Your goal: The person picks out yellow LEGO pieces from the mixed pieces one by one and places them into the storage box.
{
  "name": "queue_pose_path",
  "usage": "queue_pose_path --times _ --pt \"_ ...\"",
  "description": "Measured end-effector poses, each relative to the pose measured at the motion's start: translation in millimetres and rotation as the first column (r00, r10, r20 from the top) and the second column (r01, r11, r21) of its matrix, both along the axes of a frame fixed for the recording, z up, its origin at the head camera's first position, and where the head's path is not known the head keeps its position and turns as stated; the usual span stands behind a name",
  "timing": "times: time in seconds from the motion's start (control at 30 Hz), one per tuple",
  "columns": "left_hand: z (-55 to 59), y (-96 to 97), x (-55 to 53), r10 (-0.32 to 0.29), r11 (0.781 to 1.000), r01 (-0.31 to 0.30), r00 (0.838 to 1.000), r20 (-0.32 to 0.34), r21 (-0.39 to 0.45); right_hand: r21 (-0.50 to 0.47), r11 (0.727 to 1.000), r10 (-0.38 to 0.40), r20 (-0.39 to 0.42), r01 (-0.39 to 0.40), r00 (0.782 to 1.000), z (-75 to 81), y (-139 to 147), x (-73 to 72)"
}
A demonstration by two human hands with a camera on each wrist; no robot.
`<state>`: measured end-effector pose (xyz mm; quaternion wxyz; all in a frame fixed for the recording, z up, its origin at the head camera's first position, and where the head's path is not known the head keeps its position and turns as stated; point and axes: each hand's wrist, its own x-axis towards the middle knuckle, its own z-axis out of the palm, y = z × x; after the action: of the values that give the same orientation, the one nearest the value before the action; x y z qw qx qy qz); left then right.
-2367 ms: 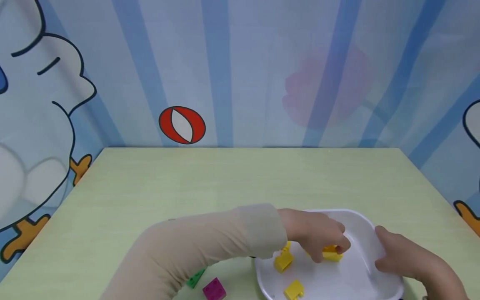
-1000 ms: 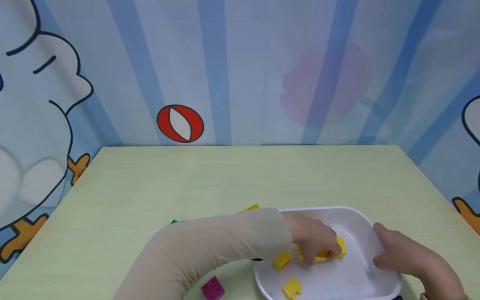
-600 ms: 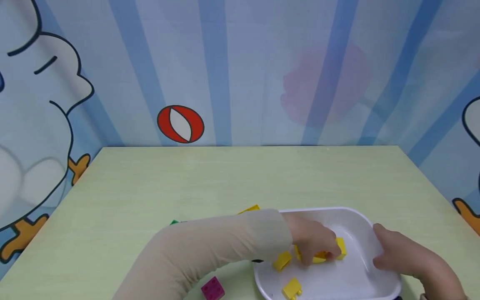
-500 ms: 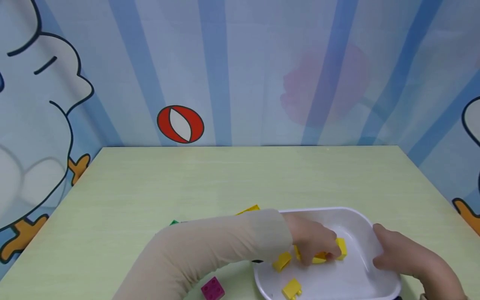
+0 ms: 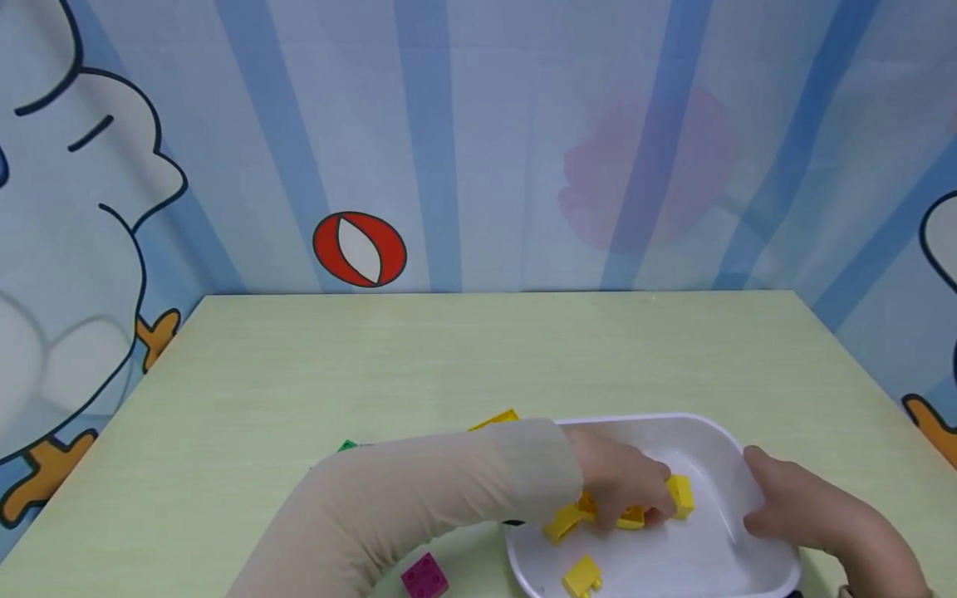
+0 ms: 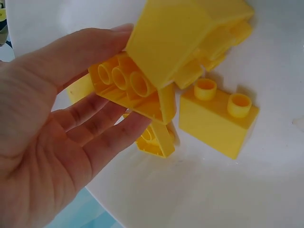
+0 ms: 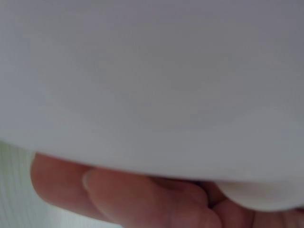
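Observation:
My left hand (image 5: 628, 477) reaches into a white tray (image 5: 703, 556) among yellow toy building bricks. In the left wrist view, its thumb and fingers pinch a yellow building brick (image 6: 161, 102) with the hollow underside turned up. A bigger yellow brick (image 6: 175, 33) overlaps it, and a two-stud brick (image 6: 213, 121) lies just beside. Under the fingertips sits a smaller yellow piece (image 6: 159, 142). Another yellow brick (image 5: 583, 575) rests apart near the tray's front. My right hand (image 5: 815, 498) grips the tray's right edge, thumb at the rim; its fingers (image 7: 128, 197) curl beneath the rim in the right wrist view.
On the pale green table (image 5: 449, 357), a magenta brick (image 5: 424, 576) lies left of the tray. Past the left sleeve (image 5: 419, 490) peek a green brick (image 5: 347, 446) and a yellow one (image 5: 497, 419). A printed blue backdrop (image 5: 493, 166) stands behind the table.
My left hand has shifted slightly left and toward me inside the tray, and the yellow bricks around its fingers have turned and slid a little. My right hand stays at the tray's edge.

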<state>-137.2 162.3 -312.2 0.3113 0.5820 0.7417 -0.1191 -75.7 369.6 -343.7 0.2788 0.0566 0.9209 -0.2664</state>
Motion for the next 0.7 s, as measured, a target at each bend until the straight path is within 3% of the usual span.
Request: queue_pose_path --times 0.37,0.7 --pt "-1.7 1.1 0.0 0.012 0.999 -0.012 1.0 0.004 -0.03 -0.02 1.0 0.012 -0.006 -0.012 1.0 2.0 -1.1 1.8" --pt "-0.4 0.8 1.5 -0.048 0.999 0.047 0.997 -0.06 -0.014 -0.015 0.999 0.048 -0.062 -0.049 0.997 5.7 -2.2 5.0"
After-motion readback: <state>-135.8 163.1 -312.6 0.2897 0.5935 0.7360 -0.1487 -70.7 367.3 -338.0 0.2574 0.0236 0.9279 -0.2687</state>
